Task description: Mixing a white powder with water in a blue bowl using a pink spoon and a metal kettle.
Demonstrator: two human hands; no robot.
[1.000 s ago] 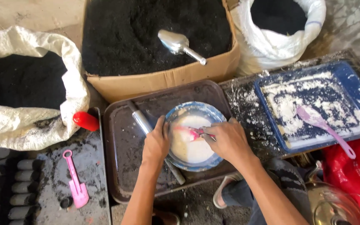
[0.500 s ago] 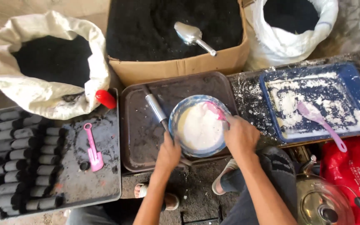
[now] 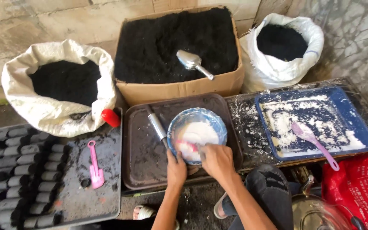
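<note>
Since earlier, right hand [image 3: 216, 161] shifted to bowl's [image 3: 197, 135] lower rim, fingers grasping pink spoon [image 3: 187, 144]; left hand [image 3: 176, 167] grips bowl edge; paste might slop onto tray [image 3: 141, 145].

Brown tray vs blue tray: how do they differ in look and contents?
The brown tray is dark and dusted with black powder; the blue tray is smeared with white residue. The brown tray carries the bowl of white paste that the left hand steadies and the right hand works in, plus a metal rod; the blue tray holds only a purple spoon. Both are shallow, rectangular and lie flat side by side.
</note>
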